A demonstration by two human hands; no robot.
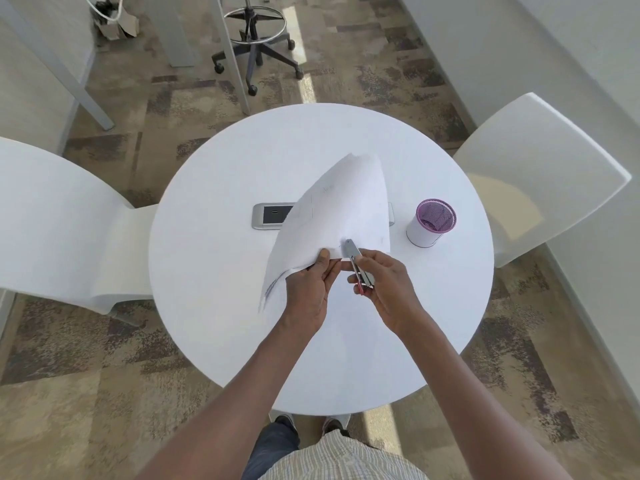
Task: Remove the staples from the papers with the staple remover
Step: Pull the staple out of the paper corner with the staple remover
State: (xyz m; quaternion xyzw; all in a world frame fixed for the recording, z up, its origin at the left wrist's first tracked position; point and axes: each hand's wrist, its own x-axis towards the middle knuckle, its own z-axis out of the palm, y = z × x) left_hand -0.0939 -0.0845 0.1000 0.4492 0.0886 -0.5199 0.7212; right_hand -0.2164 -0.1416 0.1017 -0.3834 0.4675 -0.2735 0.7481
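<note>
A sheaf of white papers (341,209) is lifted off the round white table (214,271), curling up and away from me. My left hand (310,289) pinches the papers at their near edge, thumb on top. My right hand (384,284) grips a grey metal staple remover (356,265) with a bit of red at its rear end. The remover's front tip lies on the near corner of the papers, just right of my left thumb. The staple itself is too small to make out.
A purple mesh cup (433,221) stands on the table to the right. A grey power socket plate (272,216) is set in the table's middle, partly behind the papers. White chairs (540,171) flank the table on both sides; a wheeled stool (256,39) stands beyond.
</note>
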